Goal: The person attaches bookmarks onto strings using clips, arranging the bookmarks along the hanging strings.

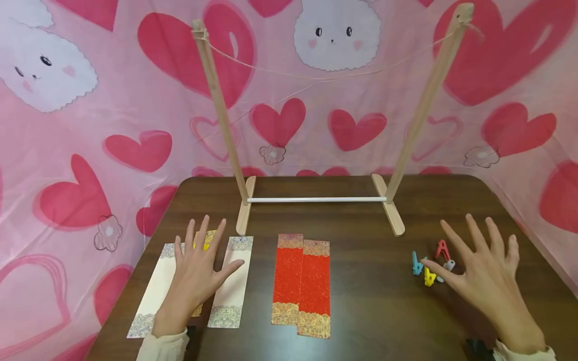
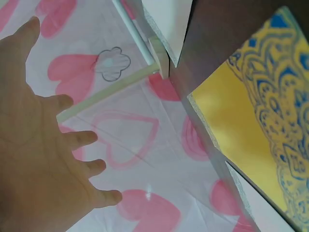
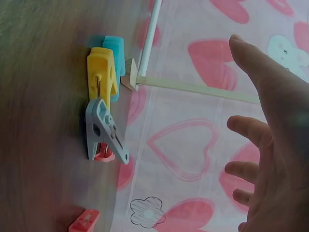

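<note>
My left hand (image 1: 195,275) hovers with spread fingers above patterned paper strips and holds nothing. Below it lie a white strip (image 1: 151,291), a yellow strip (image 2: 231,130) mostly hidden by the hand in the head view, and another white strip (image 1: 231,288). To their right, two red strips (image 1: 286,276) with gold ends overlap slightly. My right hand (image 1: 489,276), fingers also spread, is raised beside a small group of clothespins. Among these are a blue clothespin (image 1: 416,264), a yellow clothespin (image 3: 100,72), a grey clothespin (image 3: 103,123) and a red clothespin (image 1: 442,249).
At the back of the brown table (image 1: 370,306) stands a wooden frame with two uprights (image 1: 220,105) and a white crossbar (image 1: 316,199). A thin string (image 1: 311,78) sags between the tops of its posts. Behind hangs a pink heart-print cloth (image 1: 311,165).
</note>
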`<state>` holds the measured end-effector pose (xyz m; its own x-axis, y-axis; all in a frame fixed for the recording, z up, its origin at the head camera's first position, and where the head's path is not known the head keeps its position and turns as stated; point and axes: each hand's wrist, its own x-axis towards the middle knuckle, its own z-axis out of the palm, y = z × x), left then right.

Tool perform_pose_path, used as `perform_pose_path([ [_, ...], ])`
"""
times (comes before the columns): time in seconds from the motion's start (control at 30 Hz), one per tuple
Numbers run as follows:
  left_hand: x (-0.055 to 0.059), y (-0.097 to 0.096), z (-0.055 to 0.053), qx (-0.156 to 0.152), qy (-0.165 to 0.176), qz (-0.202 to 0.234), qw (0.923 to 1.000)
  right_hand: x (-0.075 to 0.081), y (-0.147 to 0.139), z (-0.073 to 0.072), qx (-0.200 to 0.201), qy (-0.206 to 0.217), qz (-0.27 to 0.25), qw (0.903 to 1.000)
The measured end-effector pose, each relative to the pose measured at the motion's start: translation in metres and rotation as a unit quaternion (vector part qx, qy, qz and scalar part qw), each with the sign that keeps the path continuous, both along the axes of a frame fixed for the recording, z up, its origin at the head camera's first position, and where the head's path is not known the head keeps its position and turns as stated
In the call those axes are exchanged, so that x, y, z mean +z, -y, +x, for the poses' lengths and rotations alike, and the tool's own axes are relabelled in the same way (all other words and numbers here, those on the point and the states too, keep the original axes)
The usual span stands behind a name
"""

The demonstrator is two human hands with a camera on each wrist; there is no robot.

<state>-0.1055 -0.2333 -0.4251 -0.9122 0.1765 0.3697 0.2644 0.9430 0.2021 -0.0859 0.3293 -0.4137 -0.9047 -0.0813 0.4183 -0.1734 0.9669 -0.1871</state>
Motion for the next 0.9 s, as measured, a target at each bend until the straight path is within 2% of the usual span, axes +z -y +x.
perform_pose_path([
  [0.27, 0.006, -0.001, 0.004, -0.009, 0.001, -0.03, 0.9995, 0.001, -0.005, 0.01, -0.019, 0.014, -0.006, 0.9997],
  [0.37, 0.007, -0.004, 0.006, -0.02, 0.008, -0.037, 0.9991, -0.001, -0.007, 0.014, -0.015, 0.008, -0.033, 0.9993],
  [0.47, 0.008, -0.01, 0.009, -0.037, 0.029, -0.036, 0.9982, -0.004, -0.008, 0.017, -0.004, -0.01, -0.076, 0.997],
  [0.6, 0.009, -0.022, 0.012, -0.073, 0.077, -0.015, 0.9942, -0.009, -0.013, 0.021, -0.013, -0.022, -0.114, 0.9931],
  [0.8, 0.004, -0.045, 0.013, -0.156, 0.123, 0.019, 0.9799, -0.02, -0.051, 0.032, -0.108, -0.009, -0.129, 0.9858],
  [0.9, 0.002, -0.056, 0.011, -0.187, 0.153, 0.035, 0.9697, -0.028, -0.074, 0.037, -0.132, 0.013, -0.128, 0.983],
])
